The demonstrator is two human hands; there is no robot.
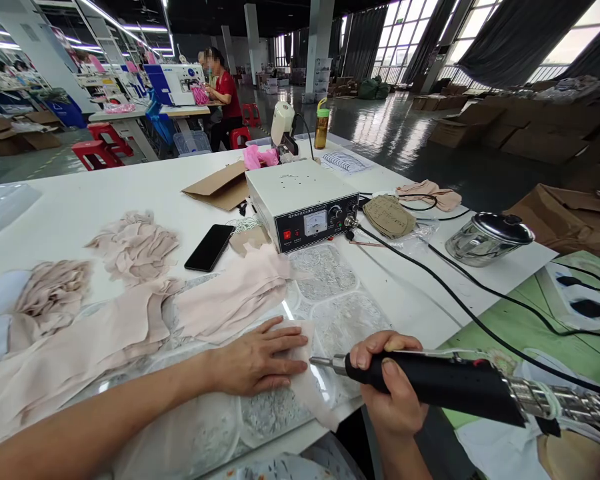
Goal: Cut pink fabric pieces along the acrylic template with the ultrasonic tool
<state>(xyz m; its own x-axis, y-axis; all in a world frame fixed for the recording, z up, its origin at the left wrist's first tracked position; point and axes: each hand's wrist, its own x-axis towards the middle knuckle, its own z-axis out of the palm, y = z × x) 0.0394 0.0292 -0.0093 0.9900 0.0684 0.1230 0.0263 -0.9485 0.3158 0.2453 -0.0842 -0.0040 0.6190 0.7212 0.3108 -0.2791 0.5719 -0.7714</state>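
One black handpiece (pixel 447 385) fills the right hand (pixel 394 393) — the left hand (pixel 260 359) presses fabric (pixel 307 395).

Left forearm (pixel 120 413) is bare and stretches from the lower left corner toward the middle, with the left hand (pixel 260 360) palm down, pretty flat, fingers pointing right. Right forearm (pixel 405 457) pokes up from the bottom edge, right of center, right hand (pixel 393 390) curled in a grip, thumb up.

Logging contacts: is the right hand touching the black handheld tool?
Touching; the head view shows the right hand wrapped around the black handheld tool.
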